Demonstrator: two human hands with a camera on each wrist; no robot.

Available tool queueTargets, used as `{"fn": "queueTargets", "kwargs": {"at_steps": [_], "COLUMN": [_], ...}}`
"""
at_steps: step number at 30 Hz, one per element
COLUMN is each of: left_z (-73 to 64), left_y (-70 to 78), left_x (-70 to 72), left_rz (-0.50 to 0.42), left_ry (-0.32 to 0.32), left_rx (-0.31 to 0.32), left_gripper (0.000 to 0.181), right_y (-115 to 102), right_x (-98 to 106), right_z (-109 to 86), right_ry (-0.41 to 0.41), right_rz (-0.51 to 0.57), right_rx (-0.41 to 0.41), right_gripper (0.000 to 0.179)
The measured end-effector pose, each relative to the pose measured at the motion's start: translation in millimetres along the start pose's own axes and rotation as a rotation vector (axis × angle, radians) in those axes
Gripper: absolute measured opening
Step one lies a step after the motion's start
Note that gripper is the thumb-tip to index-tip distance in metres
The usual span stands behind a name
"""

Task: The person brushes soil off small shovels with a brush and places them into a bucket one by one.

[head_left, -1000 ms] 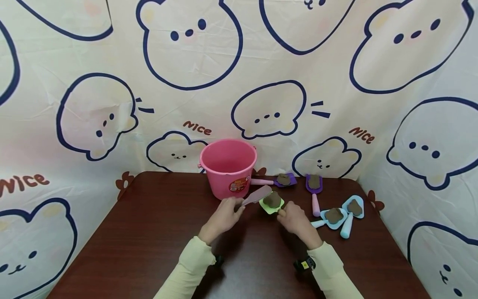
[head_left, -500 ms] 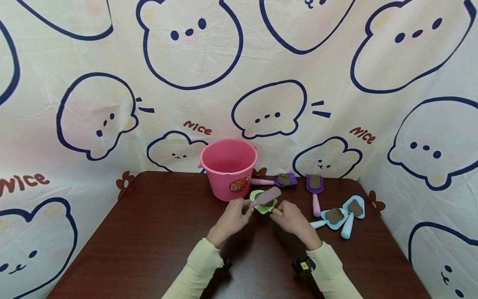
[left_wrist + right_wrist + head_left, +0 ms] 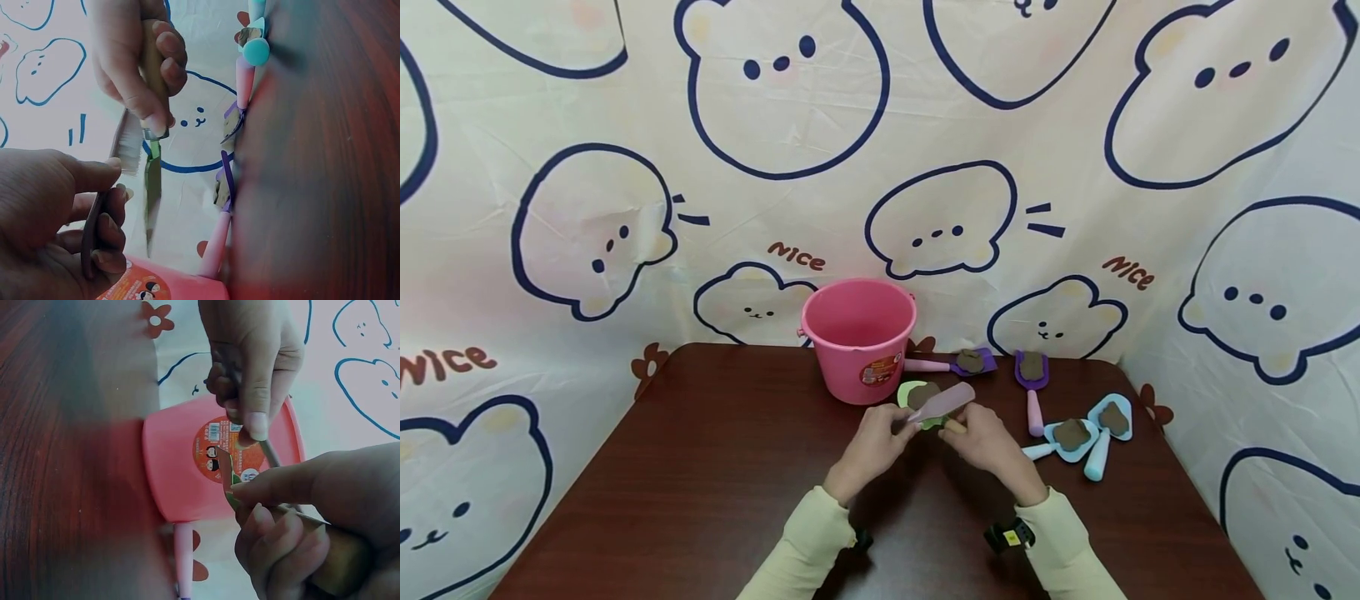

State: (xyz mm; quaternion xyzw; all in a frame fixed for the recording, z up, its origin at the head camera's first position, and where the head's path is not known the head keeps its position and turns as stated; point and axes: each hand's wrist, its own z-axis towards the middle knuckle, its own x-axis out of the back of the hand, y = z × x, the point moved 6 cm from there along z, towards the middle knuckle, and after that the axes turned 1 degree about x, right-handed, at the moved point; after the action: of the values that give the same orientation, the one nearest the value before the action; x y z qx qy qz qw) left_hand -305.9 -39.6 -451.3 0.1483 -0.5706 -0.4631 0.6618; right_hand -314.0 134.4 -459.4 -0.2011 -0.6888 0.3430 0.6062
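My left hand [image 3: 872, 446] grips a dusty-pink brush [image 3: 946, 402] by its handle. In the left wrist view its pale bristles [image 3: 130, 144] face the other hand, right at the right thumb. My right hand [image 3: 992, 446] holds a small green shovel by its wooden handle [image 3: 153, 69], with the thumb near the metal collar. The green blade [image 3: 908, 388] carries a brown lump [image 3: 922, 392] and is held above the table, in front of the bucket. The brush overlaps part of the blade and lump in the head view.
A pink bucket [image 3: 857, 367] stands at the table's back. Right of it lie two purple shovels [image 3: 985, 362] with pink handles, and two light-blue shovels [image 3: 1078, 450], each bearing brown material. The dark wooden table [image 3: 715, 483] meets a patterned cloth [image 3: 775, 208] behind.
The green shovel has moved left, nearer the front of the bucket. My left hand has shifted right, bringing the brush across the blade toward my right hand.
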Motion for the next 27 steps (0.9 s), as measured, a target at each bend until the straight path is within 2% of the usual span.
{"fn": "queueTargets", "kwargs": {"at_steps": [5, 14, 22, 27], "left_z": [-0.4, -1.8, -1.0, -1.6], "left_y": [-1.5, -5.3, -11.9, -16.1], "left_x": [-0.3, 1.3, 2.1, 7.1], "left_rz": [0.031, 0.152, 0.137, 0.138], "left_ry": [0.009, 0.037, 0.033, 0.056], "left_rx": [-0.011, -0.015, 0.014, 0.014], "left_gripper": [0.017, 0.011, 0.014, 0.012], "right_y": [-1, 1, 1, 3], "right_x": [3, 9, 11, 13], "right_z": [-1.2, -4.9, -4.3, -5.7], "right_ry": [0.011, 0.002, -0.014, -0.023], "right_rz": [0.008, 0.017, 0.018, 0.021], "right_rx": [-0.001, -0.054, -0.049, -0.036], "right_gripper": [0.02, 0.02, 0.023, 0.024]}}
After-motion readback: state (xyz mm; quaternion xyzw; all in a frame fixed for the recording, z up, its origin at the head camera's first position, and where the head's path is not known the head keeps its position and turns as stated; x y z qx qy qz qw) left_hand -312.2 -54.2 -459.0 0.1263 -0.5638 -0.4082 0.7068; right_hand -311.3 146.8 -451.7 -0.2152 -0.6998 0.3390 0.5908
